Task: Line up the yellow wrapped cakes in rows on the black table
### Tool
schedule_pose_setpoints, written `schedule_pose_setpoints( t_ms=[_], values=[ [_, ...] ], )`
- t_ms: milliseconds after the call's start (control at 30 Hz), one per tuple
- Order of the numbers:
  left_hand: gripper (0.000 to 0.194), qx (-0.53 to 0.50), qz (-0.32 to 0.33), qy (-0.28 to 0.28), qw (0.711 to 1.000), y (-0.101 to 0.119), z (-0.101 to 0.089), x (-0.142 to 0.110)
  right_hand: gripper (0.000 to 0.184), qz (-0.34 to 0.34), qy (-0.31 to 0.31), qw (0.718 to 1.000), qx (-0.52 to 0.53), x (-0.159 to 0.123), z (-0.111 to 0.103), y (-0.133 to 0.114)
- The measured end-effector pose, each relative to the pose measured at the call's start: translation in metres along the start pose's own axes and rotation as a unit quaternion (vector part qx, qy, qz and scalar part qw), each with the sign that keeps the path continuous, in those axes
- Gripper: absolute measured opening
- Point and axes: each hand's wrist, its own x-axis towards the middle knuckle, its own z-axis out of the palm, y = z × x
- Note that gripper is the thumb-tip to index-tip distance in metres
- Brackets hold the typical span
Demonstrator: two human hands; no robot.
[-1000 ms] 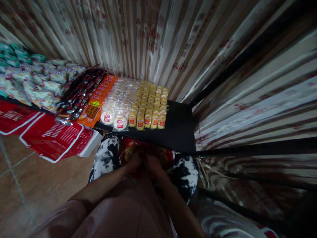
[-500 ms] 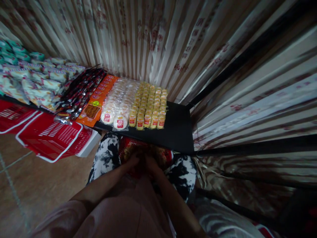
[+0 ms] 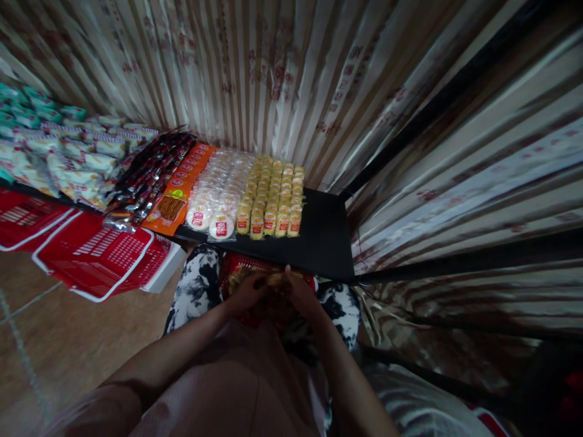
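Observation:
Both hands are low over a red basket (image 3: 243, 262) between my knees, which holds yellowish wrapped snacks. My left hand (image 3: 249, 291) is curled at the left, and my right hand (image 3: 300, 292) faces it with the thumb raised. Between them they grip some small yellowish wrapped snacks (image 3: 276, 279); dim light hides how many. Just beyond, rows of yellow wrapped snacks (image 3: 273, 197) stand on a black shelf (image 3: 321, 243). Left of these lie white round packaged crackers (image 3: 221, 226).
Along the shelf to the left lie an orange packet (image 3: 168, 206), dark shiny packets (image 3: 146, 173), white packets (image 3: 77, 164) and green packets (image 3: 34, 109). Red baskets with white handles (image 3: 95, 255) are below. A striped curtain (image 3: 255, 73) hangs behind; black poles (image 3: 455, 267) stand at the right.
My hands have risen from deep in the basket and moved apart slightly, with small yellowish snacks now showing between them. The view has shifted slightly.

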Motion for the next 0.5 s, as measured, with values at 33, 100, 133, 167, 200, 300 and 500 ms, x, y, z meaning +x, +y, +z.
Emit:
schedule_pose_setpoints(
  t_ms=[33, 100, 133, 167, 200, 300, 500],
  values=[
    [0.033, -0.01, 0.003, 0.004, 1.0, 0.004, 0.0, 0.0, 0.059, 0.004, -0.016, 1.0, 0.026, 0.0, -0.001, -0.003],
    [0.03, -0.032, 0.009, 0.008, 0.999, 0.011, -0.001, 0.002, 0.056, 0.021, -0.061, 0.993, 0.094, 0.0, -0.003, -0.008],
    [0.029, -0.043, 0.011, 0.008, 0.999, 0.015, -0.001, 0.003, 0.051, 0.018, -0.073, 0.99, 0.117, 0.0, -0.004, -0.011],
    [0.027, -0.052, 0.013, 0.007, 0.999, 0.018, -0.002, 0.004, 0.043, 0.007, -0.078, 0.989, 0.124, 0.001, -0.005, -0.013],
    [0.026, -0.058, 0.014, 0.009, 0.998, 0.021, -0.003, 0.006, 0.037, -0.009, -0.075, 0.99, 0.116, 0.001, -0.005, -0.016],
    [0.025, -0.053, 0.025, 0.025, 0.998, 0.03, -0.002, 0.009, 0.033, -0.032, -0.047, 0.995, 0.087, 0.001, -0.005, -0.02],
    [0.024, -0.033, 0.03, 0.05, 0.998, 0.055, 0.008, 0.015, 0.034, -0.035, 0.036, 0.997, 0.062, 0.01, -0.012, -0.019]
  ],
)
